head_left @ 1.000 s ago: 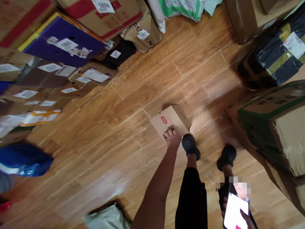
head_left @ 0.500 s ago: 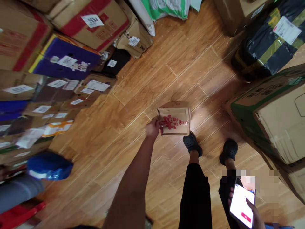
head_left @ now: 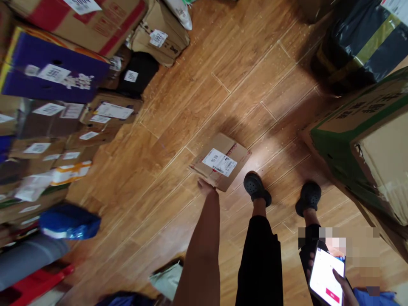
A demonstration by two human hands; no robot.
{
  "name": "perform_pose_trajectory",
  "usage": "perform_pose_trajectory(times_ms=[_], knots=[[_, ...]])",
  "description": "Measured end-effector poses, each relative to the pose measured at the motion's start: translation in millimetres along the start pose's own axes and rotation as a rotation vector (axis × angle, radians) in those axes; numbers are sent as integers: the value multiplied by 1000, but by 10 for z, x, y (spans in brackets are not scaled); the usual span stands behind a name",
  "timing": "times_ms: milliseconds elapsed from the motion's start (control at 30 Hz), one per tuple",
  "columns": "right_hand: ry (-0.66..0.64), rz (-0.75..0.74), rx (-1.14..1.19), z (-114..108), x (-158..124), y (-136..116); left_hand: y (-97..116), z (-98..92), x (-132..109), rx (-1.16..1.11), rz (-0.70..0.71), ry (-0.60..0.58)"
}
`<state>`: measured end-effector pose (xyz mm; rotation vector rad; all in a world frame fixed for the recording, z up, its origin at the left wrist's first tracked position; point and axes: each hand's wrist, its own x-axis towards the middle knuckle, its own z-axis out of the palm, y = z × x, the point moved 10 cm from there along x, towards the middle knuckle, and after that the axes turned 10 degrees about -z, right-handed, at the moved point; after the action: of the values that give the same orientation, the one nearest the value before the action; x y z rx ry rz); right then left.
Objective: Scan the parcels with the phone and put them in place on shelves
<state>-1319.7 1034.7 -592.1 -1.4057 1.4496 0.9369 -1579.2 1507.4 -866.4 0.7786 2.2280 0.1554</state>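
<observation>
My left hand (head_left: pixel 208 187) reaches down and grips a small cardboard box (head_left: pixel 232 146) by its near edge; its fingers are partly hidden behind the box. A white shipping label (head_left: pixel 219 162) with a barcode faces up at me, and red print runs along the box's tape. A shadow on the floor shows beyond the box. At the lower right, my right hand (head_left: pixel 346 289) holds a smartphone (head_left: pixel 327 274) with a bright white screen and a red button, the thumb lying over the glass.
Labelled parcels, including a purple box (head_left: pixel 47 83) and a red-striped carton (head_left: pixel 79 25), are stacked along the left. A large green-edged carton (head_left: pixel 338 144) and a black-wrapped parcel (head_left: pixel 357 46) stand at right. A blue bag (head_left: pixel 70 221) lies lower left. My feet in dark clogs (head_left: pixel 255 187) are on the wood floor.
The cardboard box has turned in my left hand: the side with the red figure has gone from view and the labelled side now faces up. My right hand keeps the smartphone in about the same place.
</observation>
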Motion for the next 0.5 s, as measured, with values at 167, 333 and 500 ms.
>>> perform_pose_trajectory(times_ms=[167,333,500], knots=[[-70,34,-62,142,-33,26,-307,227,-414,-253,-171,-86],[-70,51,-64,272,-70,77,-495,508,-706,-401,-379,-245],[-83,1,-68,310,-1,57,-395,1179,-1232,-480,-657,-620]])
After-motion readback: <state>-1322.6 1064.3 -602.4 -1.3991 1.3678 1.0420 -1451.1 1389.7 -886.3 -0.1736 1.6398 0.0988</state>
